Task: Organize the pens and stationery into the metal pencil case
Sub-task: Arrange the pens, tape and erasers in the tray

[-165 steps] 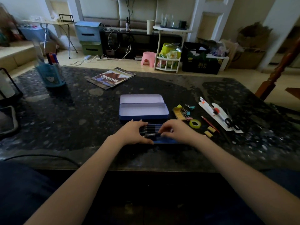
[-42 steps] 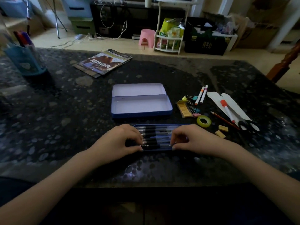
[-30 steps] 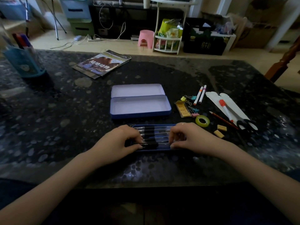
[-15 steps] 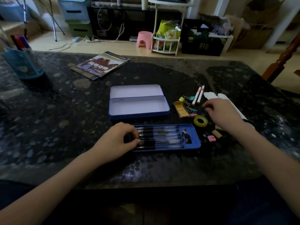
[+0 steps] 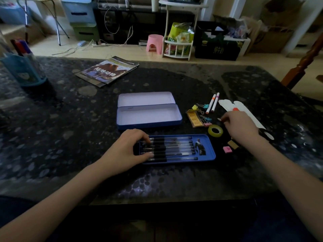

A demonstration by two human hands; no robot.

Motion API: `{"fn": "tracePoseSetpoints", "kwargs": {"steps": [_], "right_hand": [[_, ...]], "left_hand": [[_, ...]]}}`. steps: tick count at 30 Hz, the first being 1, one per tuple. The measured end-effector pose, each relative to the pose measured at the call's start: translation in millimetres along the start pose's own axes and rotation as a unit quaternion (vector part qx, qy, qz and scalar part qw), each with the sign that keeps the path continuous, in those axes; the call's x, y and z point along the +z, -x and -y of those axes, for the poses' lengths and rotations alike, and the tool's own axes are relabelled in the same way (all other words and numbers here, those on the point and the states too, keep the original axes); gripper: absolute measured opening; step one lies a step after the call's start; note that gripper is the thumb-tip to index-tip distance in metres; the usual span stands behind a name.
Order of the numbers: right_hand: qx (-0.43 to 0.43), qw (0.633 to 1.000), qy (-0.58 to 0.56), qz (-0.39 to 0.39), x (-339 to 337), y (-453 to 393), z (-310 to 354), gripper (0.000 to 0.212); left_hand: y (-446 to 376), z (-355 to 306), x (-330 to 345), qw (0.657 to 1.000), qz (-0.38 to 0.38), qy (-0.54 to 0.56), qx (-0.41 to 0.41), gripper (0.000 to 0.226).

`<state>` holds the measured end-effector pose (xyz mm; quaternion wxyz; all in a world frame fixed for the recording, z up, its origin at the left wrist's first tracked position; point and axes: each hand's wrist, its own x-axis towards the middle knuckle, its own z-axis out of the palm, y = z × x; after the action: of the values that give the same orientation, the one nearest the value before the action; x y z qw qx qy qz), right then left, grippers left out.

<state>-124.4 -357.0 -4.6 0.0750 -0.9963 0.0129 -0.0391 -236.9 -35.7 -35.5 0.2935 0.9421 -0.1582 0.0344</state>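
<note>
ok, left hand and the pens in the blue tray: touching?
Touching. The head view shows the left hand over the tray's left end, its fingertips lying directly on the pens in the blue tray, no gap visible.

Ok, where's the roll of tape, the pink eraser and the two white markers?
Roll of tape [image 5: 215,131]: head view, on the yellow-green ring itself.
Pink eraser [image 5: 227,149]: head view, on its top face.
Two white markers [image 5: 212,103]: head view, on the white barrels, side by side.
</note>
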Motion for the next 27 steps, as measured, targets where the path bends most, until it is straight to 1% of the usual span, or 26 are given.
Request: {"fn": "tracePoseSetpoints", "kwargs": {"steps": [3, 4, 5, 7, 9, 11, 15, 19, 23, 27], "right_hand": [[-0.084, 0.994, -0.057, -0.042, -14.8, 14.0, 29.1, 0.026], [-0.112, 0.989, -0.090, -0.042, -17.8, 21.0, 39.8, 0.025], [-0.135, 0.983, -0.124, -0.028, -19.8, 29.1, 50.0, 0.025], [-0.181, 0.966, -0.180, 0.033, -18.6, 44.5, 65.0, 0.024], [-0.230, 0.946, -0.212, 0.089, -13.7, 57.1, 74.2, 0.024], [-0.264, 0.926, -0.242, 0.119, -10.7, 68.0, 82.1, 0.024], [-0.294, 0.902, -0.271, 0.165, -5.9, 80.7, 94.3, 0.020], [-0.308, 0.896, -0.247, 0.201, 1.5, 85.8, 98.2, 0.017], [-0.326, 0.896, -0.223, 0.204, 6.7, 90.1, 101.8, 0.018], [-0.340, 0.893, -0.226, 0.191, 13.7, 94.5, 107.8, 0.017]], "left_hand": [[0.2, 0.8, 2.5, 0.999, 0.036, 0.010, 0.004, 0.040], [0.2, 1.5, 3.7, 0.999, 0.039, 0.014, 0.004, 0.041], [-0.2, 1.9, 4.5, 0.999, 0.040, 0.017, 0.002, 0.041], [-0.5, 2.2, 5.3, 0.999, 0.037, 0.016, 0.003, 0.040], [-0.4, 0.6, 5.8, 0.999, 0.030, 0.009, 0.008, 0.039], [0.1, -1.3, 6.4, 1.000, 0.022, 0.010, 0.011, 0.038], [-0.2, -1.0, 7.2, 1.000, 0.011, 0.008, 0.023, 0.038], [-0.4, 0.0, 8.2, 1.000, 0.005, 0.010, 0.026, 0.037], [-1.9, 1.3, 8.3, 1.000, 0.003, 0.010, 0.029, 0.037], [-3.1, 3.3, 8.3, 0.999, 0.005, 0.023, 0.029, 0.037]]}}
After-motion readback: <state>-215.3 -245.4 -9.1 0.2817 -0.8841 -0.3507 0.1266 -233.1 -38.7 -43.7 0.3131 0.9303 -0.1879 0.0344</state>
